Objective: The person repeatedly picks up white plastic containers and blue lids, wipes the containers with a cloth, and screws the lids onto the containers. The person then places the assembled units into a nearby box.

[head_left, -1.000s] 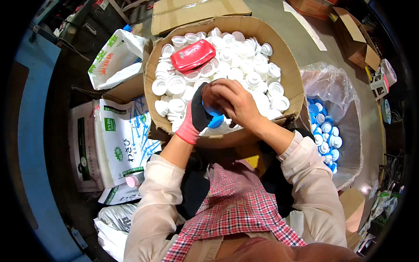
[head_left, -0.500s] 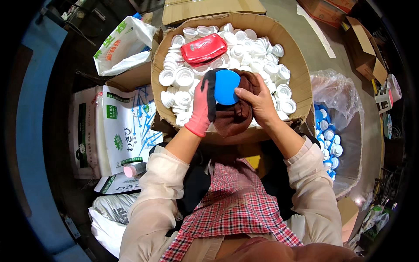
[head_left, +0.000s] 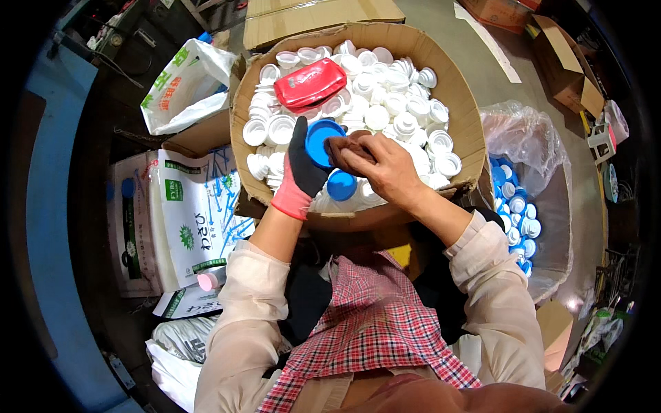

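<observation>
My left hand (head_left: 300,168), in a pink glove with black-coated fingers and palm, grips a round blue cap (head_left: 319,142) whose hollow inside shows. My bare right hand (head_left: 387,165) is closed around a bunched brown cloth (head_left: 350,151), which meets the cap's right edge. Just below the hands a second blue cap (head_left: 342,186) shows; I cannot tell what it rests on. Beneath both hands is a cardboard box (head_left: 460,117) filled with white plastic caps (head_left: 396,103). A red pouch (head_left: 310,84) lies on top of these caps, beyond my left hand.
To the right stands a plastic-lined container (head_left: 551,206) with blue-and-white caps (head_left: 518,213). A white plastic bag (head_left: 180,89) and a printed white sack (head_left: 189,220) are at the left. Flattened cardboard (head_left: 323,14) lies behind the box; an opened carton (head_left: 564,65) sits far right.
The cap in my left hand has turned from its flat face to its hollow side. My right hand has gathered the cloth, which hung down before. The second blue cap has come into sight.
</observation>
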{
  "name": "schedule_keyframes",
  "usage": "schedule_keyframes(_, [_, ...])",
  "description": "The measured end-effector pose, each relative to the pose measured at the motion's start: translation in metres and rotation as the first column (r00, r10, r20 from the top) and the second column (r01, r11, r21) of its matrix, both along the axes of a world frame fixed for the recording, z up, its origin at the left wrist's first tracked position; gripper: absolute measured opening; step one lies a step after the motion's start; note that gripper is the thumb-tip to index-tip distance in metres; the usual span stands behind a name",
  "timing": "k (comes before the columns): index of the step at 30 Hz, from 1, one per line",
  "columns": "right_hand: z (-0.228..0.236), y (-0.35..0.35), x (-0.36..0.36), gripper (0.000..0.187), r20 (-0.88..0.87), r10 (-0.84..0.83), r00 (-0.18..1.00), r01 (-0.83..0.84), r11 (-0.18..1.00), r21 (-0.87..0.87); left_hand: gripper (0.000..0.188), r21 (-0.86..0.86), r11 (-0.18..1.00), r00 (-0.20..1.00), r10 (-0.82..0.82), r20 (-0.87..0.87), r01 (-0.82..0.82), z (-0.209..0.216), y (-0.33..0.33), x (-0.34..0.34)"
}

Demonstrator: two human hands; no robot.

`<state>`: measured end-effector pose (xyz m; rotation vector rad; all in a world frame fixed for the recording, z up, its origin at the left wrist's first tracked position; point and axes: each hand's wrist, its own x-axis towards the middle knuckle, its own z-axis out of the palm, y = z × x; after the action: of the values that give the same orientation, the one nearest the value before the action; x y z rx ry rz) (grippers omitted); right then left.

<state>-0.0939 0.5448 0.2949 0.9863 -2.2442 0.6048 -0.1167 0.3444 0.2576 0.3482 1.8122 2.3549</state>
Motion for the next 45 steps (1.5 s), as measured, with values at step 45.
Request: schedule_keyframes(45, [0.025,0.046,-0.029,0.056,0.696,0.701,0.156,0.291,0.64,-0.711,0.087,0.666,0.737,0.914,-0.34,0.22,0.114,0.034,0.011,0.003])
